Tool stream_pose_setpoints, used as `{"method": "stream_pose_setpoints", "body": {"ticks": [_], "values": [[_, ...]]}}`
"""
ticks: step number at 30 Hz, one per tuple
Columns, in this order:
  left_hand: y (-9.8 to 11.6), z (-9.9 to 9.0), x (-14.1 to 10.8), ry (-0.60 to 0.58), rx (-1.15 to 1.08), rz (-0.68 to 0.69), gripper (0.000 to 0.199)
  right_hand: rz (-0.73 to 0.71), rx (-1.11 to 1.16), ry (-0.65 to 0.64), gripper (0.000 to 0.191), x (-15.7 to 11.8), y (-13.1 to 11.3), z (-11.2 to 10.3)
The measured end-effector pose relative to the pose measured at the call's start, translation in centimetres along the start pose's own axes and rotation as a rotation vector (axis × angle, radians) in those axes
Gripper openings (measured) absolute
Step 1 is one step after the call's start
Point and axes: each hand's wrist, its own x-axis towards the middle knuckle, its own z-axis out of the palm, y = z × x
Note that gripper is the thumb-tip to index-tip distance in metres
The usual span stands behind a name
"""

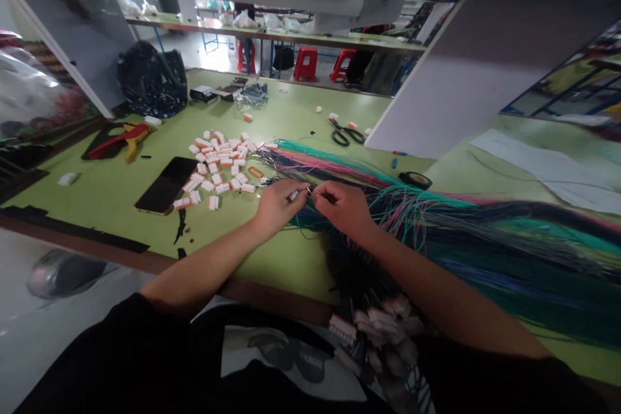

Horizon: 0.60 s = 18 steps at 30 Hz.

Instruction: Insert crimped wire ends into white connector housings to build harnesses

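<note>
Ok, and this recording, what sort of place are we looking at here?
Probably a wire-harness assembly workshop: long bundles of colored wires run across the work surface, a pile of small white-and-orange connectors lies near their ends, and red stools stand in the background.

The person (pixel 208 343) is wearing a black, short-sleeved fabric top (pixel 194 362), and there across its front a pale grey rectangular print (pixel 291 362) is showing dark rounded shapes (pixel 269 341) and small blurred lettering (pixel 313 361)!
</note>
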Motion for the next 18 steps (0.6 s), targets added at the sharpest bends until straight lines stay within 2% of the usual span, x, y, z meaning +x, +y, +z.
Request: {"method": "stream_pose_setpoints", "body": {"ticks": [4, 8, 11, 15, 18], "values": [[0.1, 0.0, 0.0, -0.008, 0.036, 0.017, 0.016, -0.006, 0.014, -0.005, 0.014, -0.1, 0.0, 0.2], [0.0, -0.1, -0.1, -0.035, 0.108, 0.098, 0.015, -0.018, 0.032, -0.01, 0.015, -0.3, 0.1, 0.4], [-0.7, -0.1, -0.1, -0.028, 0.197, 0.23, 0.016, -0.018, 0.043, -0.012, 0.014, -0.3, 0.3, 0.5], [-1.6, 0.1, -0.1, 0.028, 0.341, 0.478, 0.019, -0.013, 0.055, -0.007, 0.015, -0.2, 0.5, 0.7], [-1.9, 0.2, -0.1, 0.06, 0.426, 0.55, 0.02, 0.009, 0.088, -0.028, 0.016, -0.2, 0.5, 0.7]]}}
